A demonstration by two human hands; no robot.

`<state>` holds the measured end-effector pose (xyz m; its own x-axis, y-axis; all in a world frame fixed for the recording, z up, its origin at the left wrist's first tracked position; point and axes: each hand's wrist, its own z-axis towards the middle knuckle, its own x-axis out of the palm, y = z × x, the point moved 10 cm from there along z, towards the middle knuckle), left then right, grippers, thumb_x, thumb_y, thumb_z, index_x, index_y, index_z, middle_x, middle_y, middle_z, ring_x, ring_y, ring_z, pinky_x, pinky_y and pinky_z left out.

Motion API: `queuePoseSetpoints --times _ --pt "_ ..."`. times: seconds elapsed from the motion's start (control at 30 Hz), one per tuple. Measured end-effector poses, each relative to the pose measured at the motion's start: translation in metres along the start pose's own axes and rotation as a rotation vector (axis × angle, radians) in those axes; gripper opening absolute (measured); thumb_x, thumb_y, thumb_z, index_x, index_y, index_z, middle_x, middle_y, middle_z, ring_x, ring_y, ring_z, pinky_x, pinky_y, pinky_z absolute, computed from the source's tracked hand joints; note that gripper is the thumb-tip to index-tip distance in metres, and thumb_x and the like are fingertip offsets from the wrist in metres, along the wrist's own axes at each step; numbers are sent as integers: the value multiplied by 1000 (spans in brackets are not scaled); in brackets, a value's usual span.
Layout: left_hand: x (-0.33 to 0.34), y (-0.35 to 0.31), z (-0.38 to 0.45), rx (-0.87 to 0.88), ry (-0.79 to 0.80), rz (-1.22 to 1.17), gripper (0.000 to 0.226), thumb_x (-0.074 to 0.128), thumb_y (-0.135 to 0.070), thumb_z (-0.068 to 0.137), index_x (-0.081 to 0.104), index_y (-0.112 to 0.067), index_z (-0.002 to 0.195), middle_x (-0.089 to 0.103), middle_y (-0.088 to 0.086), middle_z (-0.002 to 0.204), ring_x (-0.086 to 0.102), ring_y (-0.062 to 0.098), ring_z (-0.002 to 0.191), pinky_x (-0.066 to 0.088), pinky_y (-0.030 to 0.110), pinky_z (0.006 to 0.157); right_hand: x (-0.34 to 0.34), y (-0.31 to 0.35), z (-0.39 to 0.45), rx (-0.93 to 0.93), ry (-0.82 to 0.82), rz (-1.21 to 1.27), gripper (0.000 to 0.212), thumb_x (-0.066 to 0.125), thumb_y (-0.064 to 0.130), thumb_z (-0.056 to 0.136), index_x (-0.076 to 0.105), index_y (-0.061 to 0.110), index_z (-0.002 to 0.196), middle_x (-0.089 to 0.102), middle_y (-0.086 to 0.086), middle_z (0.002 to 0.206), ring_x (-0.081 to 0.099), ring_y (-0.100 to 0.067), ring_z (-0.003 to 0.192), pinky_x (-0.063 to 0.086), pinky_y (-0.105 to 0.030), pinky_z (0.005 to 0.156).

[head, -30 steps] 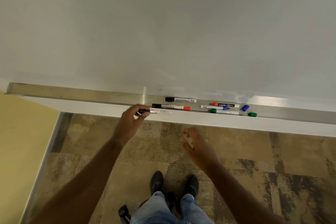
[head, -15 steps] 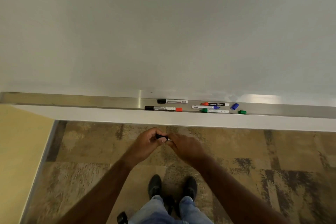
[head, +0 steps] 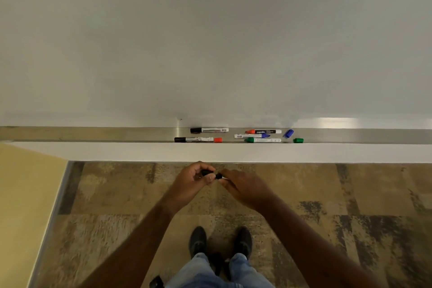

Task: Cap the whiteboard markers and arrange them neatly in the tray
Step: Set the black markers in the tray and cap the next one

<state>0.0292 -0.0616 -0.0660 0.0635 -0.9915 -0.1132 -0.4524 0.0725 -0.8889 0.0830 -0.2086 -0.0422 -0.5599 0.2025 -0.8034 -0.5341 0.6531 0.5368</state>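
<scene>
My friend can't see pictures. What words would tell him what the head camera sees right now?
Two bare hands, left hand and right hand, meet over a patterned floor, holding a black whiteboard marker between them. Above, a long metal tray under a white whiteboard holds five more markers and loose orange, blue and green caps.

Illumination dim and even, slightly greenish. Whiteboard (head: pixel 210 42) shows soft grey falloff toward its left edge. One bright glare patch on the board just above the tray (head: pixel 93 134), toward its right end; a fainter streak mid-tray. Carpet (head: pixel 350 217) and forearms soft, smeared at the lower corners. Wide-angle bowing along the tray line.
</scene>
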Motion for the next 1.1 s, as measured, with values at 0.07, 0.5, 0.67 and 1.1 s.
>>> queuePoseSetpoints --times 0.07,0.5,0.67,1.1 --pt "9 -3 1 7 25 33 16 74 -19 98 75 -25 113 80 -2 111 77 17 102 63 33 92 -3 -4 -5 5 -5 18 31 37 48 109 54 32 130 73 1 105 67 -11 82 55 -22 70" --pt "78 -18 -8 18 -23 130 19 65 -59 92 61 -47 107 73 -19 104 70 1 91 55 18 69 -20 -25 -23 -64 -33 27 34 52 40 103 55 23 132 75 -1 111 71 -15 90 39 -13 65" --pt "94 -14 -7 -25 -69 75 15 67 -43 101 65 -30 109 77 -6 96 69 10 74 58 24 69 -25 -36 -25 -48 -11 38 53 63 37 98 34 27 140 77 0 98 65 -10 65 49 -13 55" --pt "73 -16 -7 -13 -38 84 15 67 -41 102 64 -27 107 73 4 95 68 12 75 59 25 69 -10 -33 -13 -56 35 132 53 65 31 99 31 31 139 74 -2 101 68 -10 73 48 -13 58"
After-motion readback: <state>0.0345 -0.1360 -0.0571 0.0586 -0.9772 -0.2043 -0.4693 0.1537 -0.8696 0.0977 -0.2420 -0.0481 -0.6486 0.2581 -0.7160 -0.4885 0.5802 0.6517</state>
